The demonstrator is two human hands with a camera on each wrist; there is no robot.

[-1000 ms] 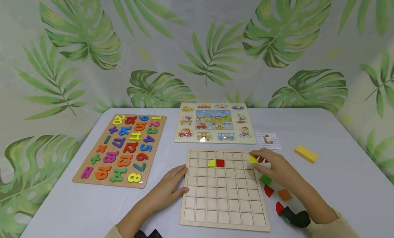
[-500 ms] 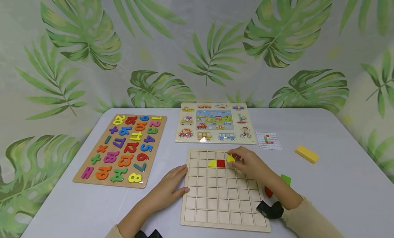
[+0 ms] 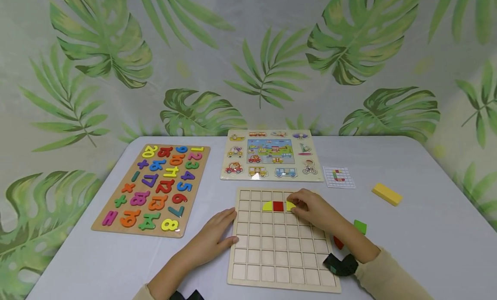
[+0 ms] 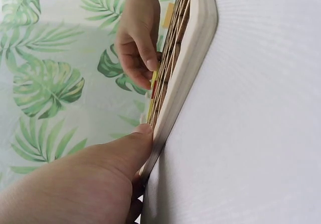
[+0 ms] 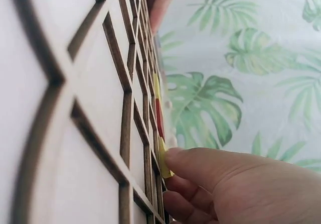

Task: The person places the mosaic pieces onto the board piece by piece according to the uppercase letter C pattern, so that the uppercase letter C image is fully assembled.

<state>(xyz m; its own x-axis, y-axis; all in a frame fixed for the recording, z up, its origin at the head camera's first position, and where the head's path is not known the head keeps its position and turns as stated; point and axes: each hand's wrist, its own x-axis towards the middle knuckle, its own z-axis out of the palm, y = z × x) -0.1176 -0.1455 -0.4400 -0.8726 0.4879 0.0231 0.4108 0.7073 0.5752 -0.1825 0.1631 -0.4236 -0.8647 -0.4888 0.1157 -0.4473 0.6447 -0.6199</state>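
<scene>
A pale wooden grid board (image 3: pixel 268 252) lies on the white table. In its second row sit a yellow quarter-circle piece (image 3: pixel 268 206) and, to its right, a red square piece (image 3: pixel 278 206). My right hand (image 3: pixel 314 210) pinches another yellow quarter-circle piece (image 5: pixel 164 158) between thumb and fingertips, at the cell just right of the red one. Part of that piece is hidden by the fingers; whether it lies fully flat I cannot tell. My left hand (image 3: pixel 215 233) rests against the board's left edge, fingers extended, with the thumb (image 4: pixel 135 143) touching the rim.
Right of the board lie a green piece (image 3: pixel 360 226) and a red piece (image 3: pixel 338 242) partly covered by the right forearm. A pattern card (image 3: pixel 345 184) and a yellow block (image 3: pixel 387 194) lie farther back. A vehicle puzzle (image 3: pixel 272 176) and a number puzzle (image 3: pixel 155 222) stand behind and left.
The right hand has carried the yellow piece leftward from the board's right edge to beside the red square, then lowered slightly. My left hand has stayed put.
</scene>
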